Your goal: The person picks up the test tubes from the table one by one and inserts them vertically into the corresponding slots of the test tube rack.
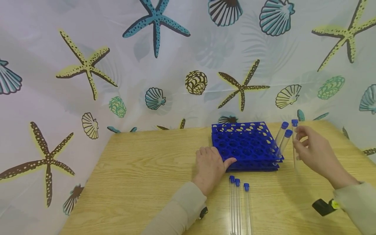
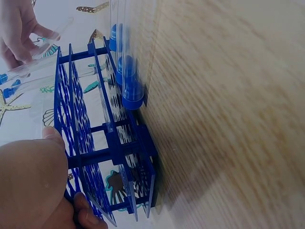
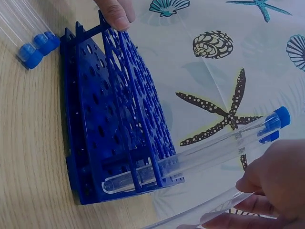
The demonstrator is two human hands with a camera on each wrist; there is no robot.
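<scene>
A blue test tube rack stands on the table. My left hand grips its near left corner, thumb along the front edge and fingers around the side. Two clear test tubes with blue caps lean in the rack's right end, a nearer tube and a farther tube. Just right of the rack, my right hand pinches another capped test tube between thumb and fingers. It hangs nearly upright, cap up, apart from the rack. In the right wrist view, the held tube crosses the bottom edge.
Three capped test tubes lie on the table in front of the rack: a left tube, a middle tube and a right tube. A black and yellow item shows near the right sleeve. Behind hangs a seashell-patterned curtain.
</scene>
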